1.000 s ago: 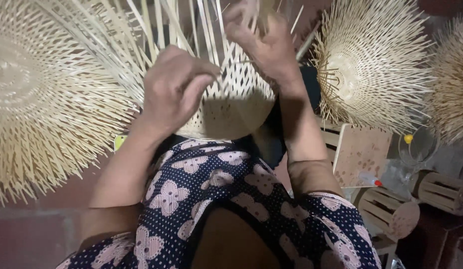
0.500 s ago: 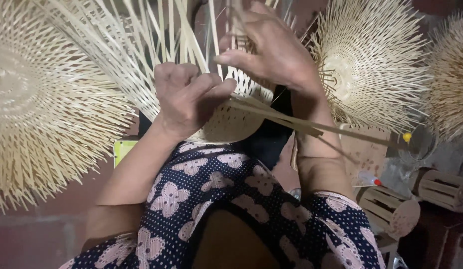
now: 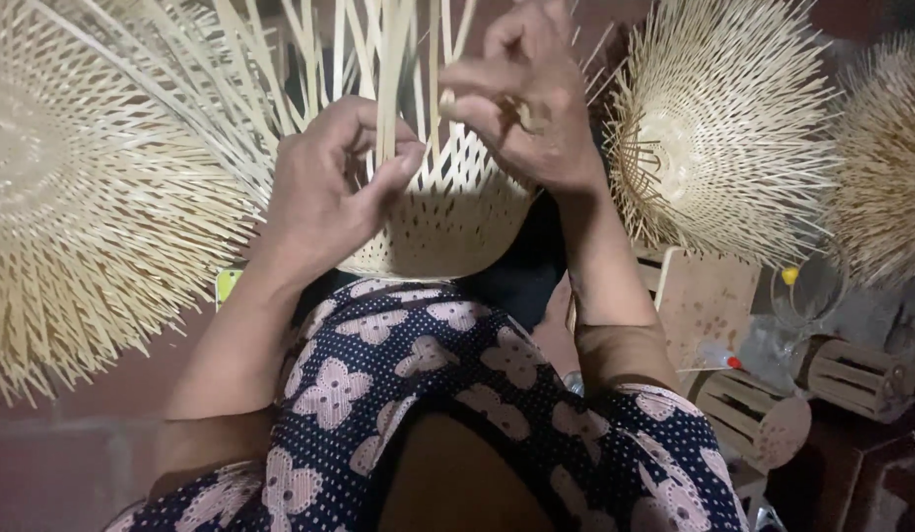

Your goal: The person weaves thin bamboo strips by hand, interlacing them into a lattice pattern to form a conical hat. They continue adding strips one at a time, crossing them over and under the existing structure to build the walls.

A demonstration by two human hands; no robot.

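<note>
A half-woven bamboo basket (image 3: 457,212) rests on my lap, its dome toward me and long loose strips (image 3: 398,59) fanning upward. My left hand (image 3: 324,187) sits on the basket's left side, thumb and fingers pinched on a pale upright strip. My right hand (image 3: 531,103) is above the basket's right side, fingers curled and pinching the end of another strip. My lap is covered by dark blue cloth with pale flowers (image 3: 418,384).
A large woven bamboo piece with spiky free ends (image 3: 73,187) lies at the left. Two similar pieces (image 3: 713,128) (image 3: 886,148) lie at the right. Small slatted wooden boxes (image 3: 851,374) and a flat board (image 3: 709,300) stand at the lower right.
The basket has swung back upright on my lap. Strips that stuck out to the right now point up. Both hands have shifted onto upright strips near the basket's rim.
</note>
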